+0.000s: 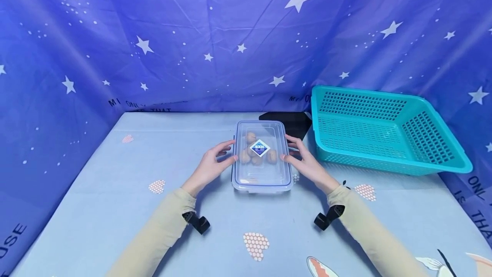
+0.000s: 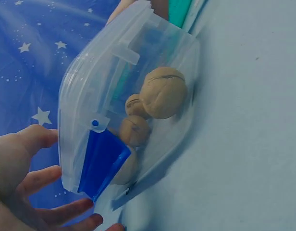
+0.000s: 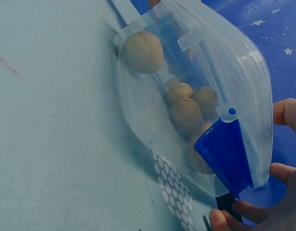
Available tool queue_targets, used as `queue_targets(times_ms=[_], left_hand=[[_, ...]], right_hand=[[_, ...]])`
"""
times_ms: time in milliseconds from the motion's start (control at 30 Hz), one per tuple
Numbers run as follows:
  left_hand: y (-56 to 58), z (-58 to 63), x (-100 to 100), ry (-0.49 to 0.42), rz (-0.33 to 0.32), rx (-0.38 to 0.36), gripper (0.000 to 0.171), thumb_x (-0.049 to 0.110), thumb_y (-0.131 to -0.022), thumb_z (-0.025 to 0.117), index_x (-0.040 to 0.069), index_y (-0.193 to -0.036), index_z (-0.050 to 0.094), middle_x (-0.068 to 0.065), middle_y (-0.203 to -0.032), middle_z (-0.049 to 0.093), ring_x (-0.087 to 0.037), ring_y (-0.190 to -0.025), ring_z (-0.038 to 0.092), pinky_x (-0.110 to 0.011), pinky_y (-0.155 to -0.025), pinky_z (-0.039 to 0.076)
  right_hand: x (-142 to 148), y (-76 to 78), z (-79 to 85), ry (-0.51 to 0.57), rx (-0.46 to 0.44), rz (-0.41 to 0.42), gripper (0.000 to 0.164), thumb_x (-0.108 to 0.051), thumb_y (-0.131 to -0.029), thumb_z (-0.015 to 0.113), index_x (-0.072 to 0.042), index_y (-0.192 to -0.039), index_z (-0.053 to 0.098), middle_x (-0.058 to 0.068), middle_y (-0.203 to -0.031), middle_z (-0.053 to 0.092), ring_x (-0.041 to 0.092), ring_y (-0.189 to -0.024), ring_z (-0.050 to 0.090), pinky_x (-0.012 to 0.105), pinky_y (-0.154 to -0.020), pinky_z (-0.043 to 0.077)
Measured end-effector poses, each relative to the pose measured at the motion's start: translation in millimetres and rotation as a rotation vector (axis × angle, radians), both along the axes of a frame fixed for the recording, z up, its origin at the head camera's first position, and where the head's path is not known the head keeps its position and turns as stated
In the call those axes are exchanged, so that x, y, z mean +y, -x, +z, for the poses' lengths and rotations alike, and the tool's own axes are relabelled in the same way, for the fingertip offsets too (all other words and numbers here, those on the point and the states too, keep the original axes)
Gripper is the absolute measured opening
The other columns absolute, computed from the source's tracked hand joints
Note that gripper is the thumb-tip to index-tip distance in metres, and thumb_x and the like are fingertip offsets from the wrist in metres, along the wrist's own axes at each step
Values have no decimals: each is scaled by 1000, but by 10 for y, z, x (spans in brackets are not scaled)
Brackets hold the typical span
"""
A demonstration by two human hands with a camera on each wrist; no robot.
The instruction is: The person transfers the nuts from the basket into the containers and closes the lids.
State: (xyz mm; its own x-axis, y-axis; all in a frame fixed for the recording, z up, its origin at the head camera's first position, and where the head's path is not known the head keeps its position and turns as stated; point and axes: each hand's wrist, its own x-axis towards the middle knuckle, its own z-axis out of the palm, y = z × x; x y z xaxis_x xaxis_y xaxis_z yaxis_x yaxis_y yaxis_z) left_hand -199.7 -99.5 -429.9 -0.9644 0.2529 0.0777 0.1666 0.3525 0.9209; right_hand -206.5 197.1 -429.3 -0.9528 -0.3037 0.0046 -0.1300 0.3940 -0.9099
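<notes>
A clear plastic food container point(image 1: 261, 178) stands on the table, with several walnuts point(image 1: 246, 157) inside. Its see-through lid point(image 1: 265, 129) bears a blue-and-white diamond label point(image 1: 260, 148). My left hand point(image 1: 210, 163) touches the left edge of the lid with thumb and fingertips. Opposite it, my right hand point(image 1: 305, 161) has its thumb on the right edge, fingers spread along that side. Both wrist views show a blue latch point(image 2: 102, 163) hanging slanted outward below the lid rim on that hand's side. The lower fingers hang apart beneath the rim, near the latches.
To the right stands a turquoise perforated basket point(image 1: 357, 153). A flat black object point(image 1: 294, 121) lies behind the container, beside the basket. The table point(image 1: 96, 208) has a pale blue cloth with printed hearts, and a blue star-patterned curtain point(image 1: 173, 76) hangs behind and at both sides.
</notes>
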Motion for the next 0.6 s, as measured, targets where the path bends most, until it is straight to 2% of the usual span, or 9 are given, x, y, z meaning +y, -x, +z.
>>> queue_targets(times_ms=[133,233,333,400,467,600], left_hand=[[-18,-8,26,35,1,13,58,20,-90,68,12,-143,47,-26,-139,47,-45,-123,47,-58,-101,39],[-20,-21,35,56,-7,6,61,23,-91,68,15,-146,42,-26,-144,42,-44,-128,43,-59,-103,36],[-4,-48,29,49,-16,-23,62,26,-92,67,19,-147,39,-26,-145,39,-43,-130,41,-59,-104,34],[8,-53,28,28,-28,-50,63,25,-92,67,20,-148,37,-27,-145,39,-42,-130,41,-57,-105,35],[22,-57,32,4,-42,-75,64,22,-93,66,19,-149,35,-29,-143,40,-42,-128,44,-56,-104,37],[31,-56,44,-44,-67,-118,66,17,-93,65,19,-150,32,-30,-141,42,-41,-124,48,-52,-102,41]], right_hand=[[14,21,-27,37,-45,15,66,-24,-97,57,-18,-153,22,21,-150,28,39,-137,27,57,-110,26],[17,30,-35,64,-84,25,67,-24,-97,57,-20,-153,20,25,-146,34,40,-134,34,54,-105,37],[12,32,-44,99,-112,27,68,-23,-97,58,-20,-153,19,28,-137,44,40,-125,45,47,-93,49],[5,30,-42,110,-116,18,69,-23,-97,59,-20,-153,20,29,-133,48,39,-122,48,42,-90,52],[-2,17,-30,109,-120,-1,70,-23,-96,60,-20,-154,19,30,-135,46,40,-124,46,43,-92,50],[-19,-25,15,80,-131,-58,84,-23,-94,62,-23,-157,7,32,-142,35,43,-126,41,52,-101,40]])
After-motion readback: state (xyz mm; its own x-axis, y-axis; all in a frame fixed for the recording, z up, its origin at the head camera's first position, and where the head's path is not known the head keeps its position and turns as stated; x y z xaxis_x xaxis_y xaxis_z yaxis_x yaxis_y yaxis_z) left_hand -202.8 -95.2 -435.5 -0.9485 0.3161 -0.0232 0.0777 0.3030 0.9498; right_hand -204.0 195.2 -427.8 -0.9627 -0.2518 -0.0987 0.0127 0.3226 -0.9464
